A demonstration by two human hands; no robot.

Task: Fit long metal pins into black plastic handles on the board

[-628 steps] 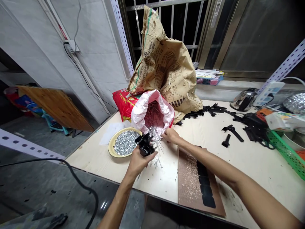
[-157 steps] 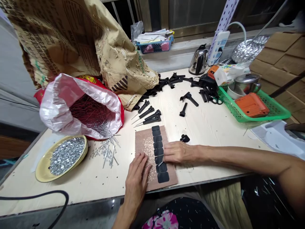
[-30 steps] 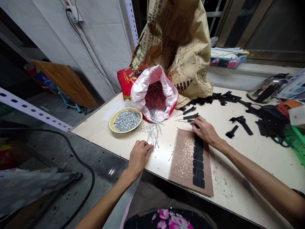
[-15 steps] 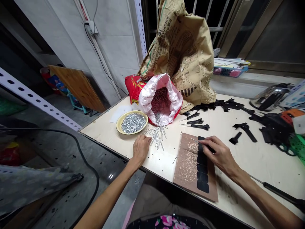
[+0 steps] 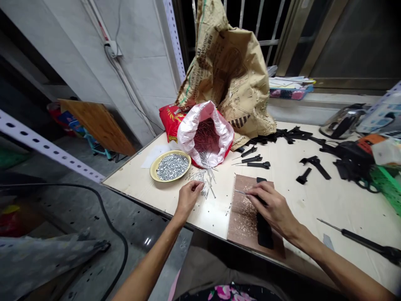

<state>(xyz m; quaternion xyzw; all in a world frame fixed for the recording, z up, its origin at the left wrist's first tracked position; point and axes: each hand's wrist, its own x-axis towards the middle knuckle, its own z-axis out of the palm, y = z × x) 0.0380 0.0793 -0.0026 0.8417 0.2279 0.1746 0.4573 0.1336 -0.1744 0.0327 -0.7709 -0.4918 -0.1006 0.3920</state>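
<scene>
My left hand [image 5: 188, 195] rests on the table with its fingers pinched over loose metal pins [image 5: 208, 182] and small washers spilled from a pink-lined red bag [image 5: 205, 133]. My right hand [image 5: 270, 205] lies on a brown board [image 5: 243, 213] carrying a row of black pads [image 5: 264, 228]. Its fingers are closed on a black-handled piece whose thin metal pin [image 5: 240, 192] points left. A yellow dish of small silver washers [image 5: 171, 166] sits left of the bag.
A big brown paper sack [image 5: 230, 79] stands behind the bag. Black plastic parts [image 5: 283, 136] lie across the far table, three pinned ones [image 5: 254, 159] near the board. A screwdriver [image 5: 366, 243] lies at right, with a kettle [image 5: 338, 121] and green basket [image 5: 387, 184] beyond.
My right hand has drawn back from the pinned parts onto the board, bringing one pinned piece with it. My left hand stays at the loose pins.
</scene>
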